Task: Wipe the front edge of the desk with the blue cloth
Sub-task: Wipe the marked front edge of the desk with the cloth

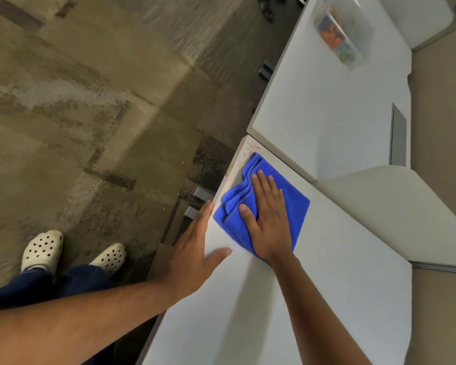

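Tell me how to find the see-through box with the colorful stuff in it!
Start at the white desk where the right hand presses the blue cloth, then look across the seam to the next white desk farther away. Near its far end sits the clear plastic box. Nothing else there is see-through, with blurry orange and blue bits inside.

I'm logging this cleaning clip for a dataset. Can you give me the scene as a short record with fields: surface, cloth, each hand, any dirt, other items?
surface: white desk top, front edge on its left side in view
cloth: folded blue microfibre cloth, flat on the desk near the front edge
right hand: open palm pressed flat on the cloth
left hand: open, resting on the desk's front edge, beside the cloth
dirt: brownish marks at the desk corner, just beyond the cloth
other: clear plastic box with colourful contents on the far desk
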